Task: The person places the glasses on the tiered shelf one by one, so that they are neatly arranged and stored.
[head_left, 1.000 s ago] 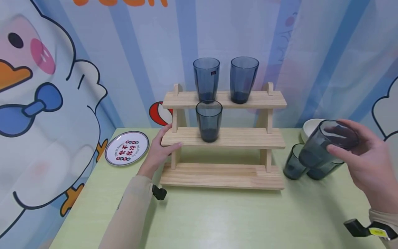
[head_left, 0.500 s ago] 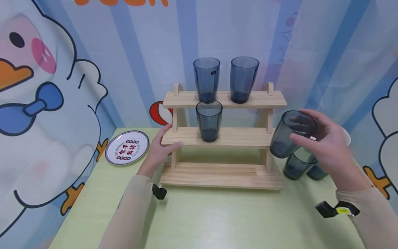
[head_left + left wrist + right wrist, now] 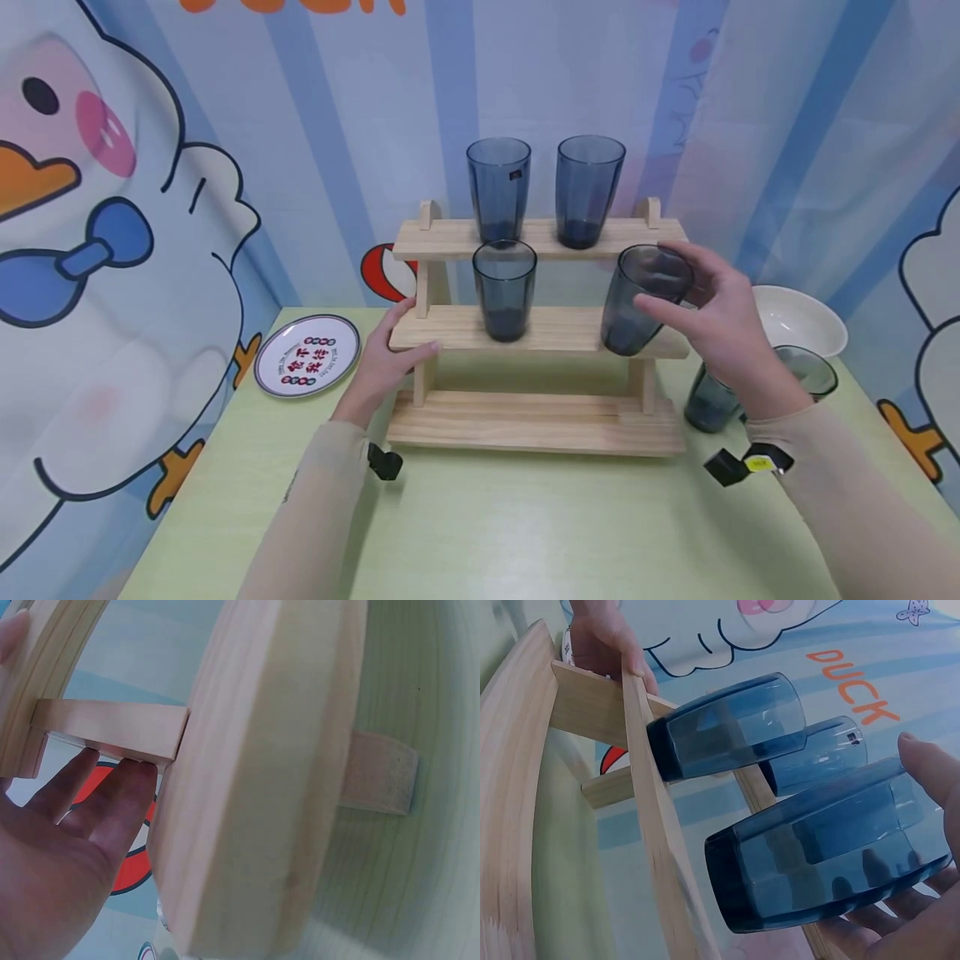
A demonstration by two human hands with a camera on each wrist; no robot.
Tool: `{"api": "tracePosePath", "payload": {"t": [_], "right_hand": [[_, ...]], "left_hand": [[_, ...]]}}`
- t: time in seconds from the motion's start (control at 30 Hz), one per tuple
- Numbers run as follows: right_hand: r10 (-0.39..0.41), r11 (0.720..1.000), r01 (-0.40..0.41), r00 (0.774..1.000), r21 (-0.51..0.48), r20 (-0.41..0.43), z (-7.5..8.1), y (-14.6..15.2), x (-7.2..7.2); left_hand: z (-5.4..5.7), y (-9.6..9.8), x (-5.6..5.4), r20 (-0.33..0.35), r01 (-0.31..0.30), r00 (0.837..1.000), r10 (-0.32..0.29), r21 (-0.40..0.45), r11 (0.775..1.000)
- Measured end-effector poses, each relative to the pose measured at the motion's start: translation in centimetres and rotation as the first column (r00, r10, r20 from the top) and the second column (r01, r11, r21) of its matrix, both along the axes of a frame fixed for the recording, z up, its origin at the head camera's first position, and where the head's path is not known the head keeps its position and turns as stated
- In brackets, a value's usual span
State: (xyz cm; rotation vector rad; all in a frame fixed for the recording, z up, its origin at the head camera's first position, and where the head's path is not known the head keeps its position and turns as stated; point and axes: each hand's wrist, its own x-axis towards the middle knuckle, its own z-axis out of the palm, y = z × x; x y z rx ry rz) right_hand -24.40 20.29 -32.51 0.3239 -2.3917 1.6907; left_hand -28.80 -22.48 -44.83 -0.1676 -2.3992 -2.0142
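My left hand grips the left end of the middle tier of a three-tier wooden shelf rack, thumb across its front. In the left wrist view its fingers reach behind an upright. My right hand holds a blue-grey glass tumbler by its upper part, thumb in front and fingers behind. The tumbler leans, its base close over the right end of the middle tier. Another tumbler stands upright left of centre on that tier. Two more, a left tumbler and a right tumbler, stand on the top tier.
Right of the rack, a tumbler and another tumbler stand on the table, partly behind my right hand and wrist. A white bowl sits behind them. A printed plate lies left of the rack. A cartoon backdrop hangs behind.
My right hand has carried the tumbler leftward from above the glasses at the right to the right end of the middle tier. The left hand has stayed on the rack.
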Motion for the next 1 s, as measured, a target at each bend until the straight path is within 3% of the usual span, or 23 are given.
{"api": "tracePosePath", "payload": {"t": [0.23, 1.0], "right_hand": [[0.032, 0.997, -0.033, 0.999, -0.069, -0.015, -0.1, -1.9, -1.3], [0.073, 0.995, -0.069, 0.996, -0.066, 0.049, -0.8, -4.6, -3.3]], "left_hand": [[0.0, 0.0, -0.1, -0.006, 0.004, 1.000, -0.004, 0.000, 1.000], [0.2, 0.0, 0.0, -0.020, 0.005, 1.000, -0.005, -0.004, 1.000]]}}
